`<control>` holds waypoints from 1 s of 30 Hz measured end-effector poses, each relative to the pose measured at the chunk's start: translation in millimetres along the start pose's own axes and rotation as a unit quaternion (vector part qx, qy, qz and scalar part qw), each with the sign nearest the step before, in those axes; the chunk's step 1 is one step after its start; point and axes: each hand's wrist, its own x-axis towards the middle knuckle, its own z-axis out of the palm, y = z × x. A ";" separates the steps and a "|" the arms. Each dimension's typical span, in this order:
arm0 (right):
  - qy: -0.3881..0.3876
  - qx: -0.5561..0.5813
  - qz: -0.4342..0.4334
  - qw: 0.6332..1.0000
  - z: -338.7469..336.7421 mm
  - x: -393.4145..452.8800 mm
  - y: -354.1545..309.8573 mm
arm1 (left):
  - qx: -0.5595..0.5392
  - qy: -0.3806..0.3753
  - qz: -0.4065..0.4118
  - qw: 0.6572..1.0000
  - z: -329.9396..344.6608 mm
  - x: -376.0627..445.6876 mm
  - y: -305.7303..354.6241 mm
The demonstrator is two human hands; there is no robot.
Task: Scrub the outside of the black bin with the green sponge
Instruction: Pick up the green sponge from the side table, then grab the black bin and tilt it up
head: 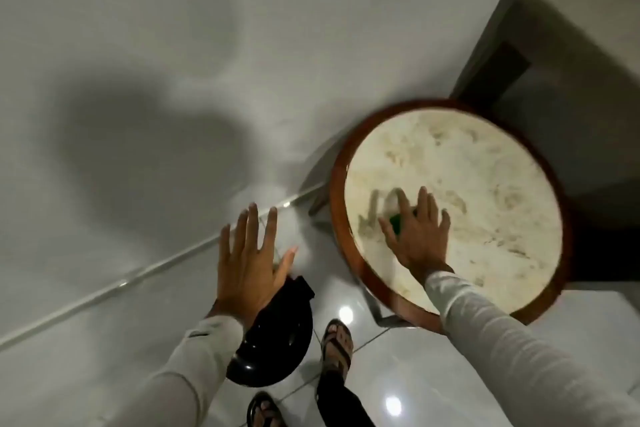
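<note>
The black bin [273, 340] stands on the tiled floor near the wall, round and glossy, with a black bag edge sticking up at its rim. My left hand [249, 260] hovers above it with the fingers spread, holding nothing. The green sponge [396, 221] lies on the round table top, mostly hidden under my right hand [420, 236]. That hand rests flat over the sponge with the fingers spread; only a small green patch shows between thumb and forefinger.
A round table [337, 218] with a pale marble top and a brown wooden rim stands to the right of the bin. A white wall runs across the left and back. A dark cabinet [502, 55] stands behind the table. My sandalled feet [337, 343] are on the glossy floor tiles.
</note>
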 end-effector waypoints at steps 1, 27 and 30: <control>-0.007 0.006 0.030 0.999 30.9 9.1 14.1 | -0.001 -0.039 -0.001 0.999 38.4 5.0 5.3; 0.098 0.373 -0.139 0.912 194.0 -62.0 -146.7 | -0.098 -0.020 -0.107 0.989 265.1 -91.5 -151.0; -0.069 0.461 -0.109 0.878 277.3 -97.8 -195.5 | -0.147 0.049 -0.162 0.975 274.9 -130.9 -181.5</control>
